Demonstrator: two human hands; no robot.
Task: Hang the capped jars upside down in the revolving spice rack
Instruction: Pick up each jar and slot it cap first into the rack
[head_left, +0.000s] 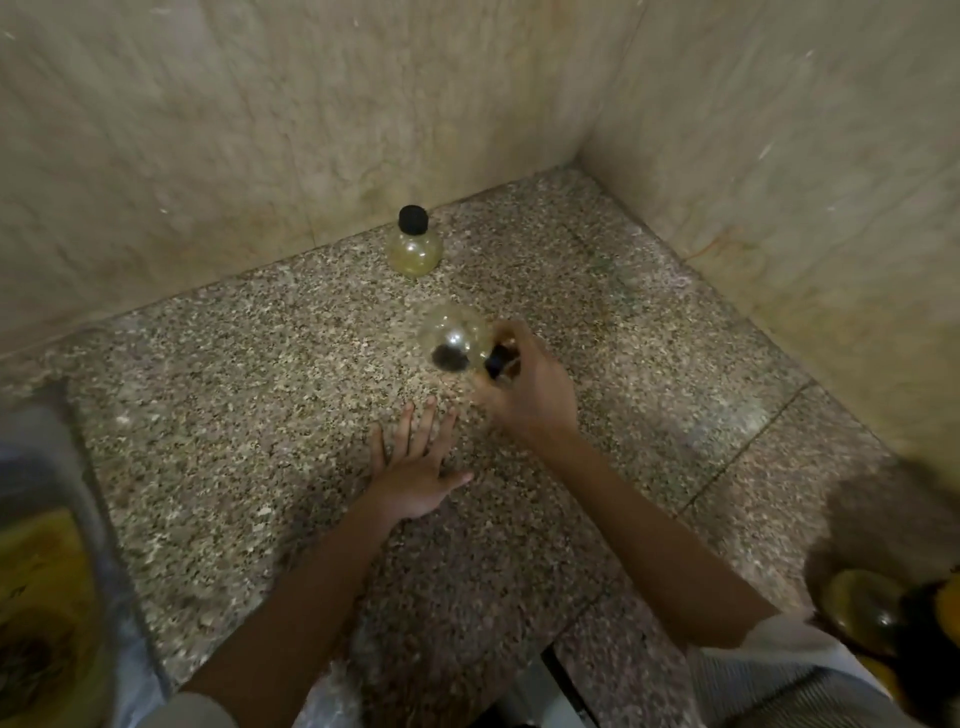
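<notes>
On my feed the right hand (524, 387) reaches out over the speckled stone table (234, 415), its fingers (506, 338) clenched around the black cap end of a round clear jar (454, 338). The jar lies tilted, its bulb pointing away to the left; motion blur smears it, so I cannot tell whether it touches the table or hangs just above it. The left hand (415, 467) lies flat on the table near the right wrist, fingers spread and released, gripping nothing. A second jar (414, 244) with a black cap stands upright farther back, close to the marble wall (260, 130) and well apart from both hands. At the lower right edge I can see a dark object with round yellowish shapes (878, 613), possibly the rack, though it is too blurred to say.
</notes>
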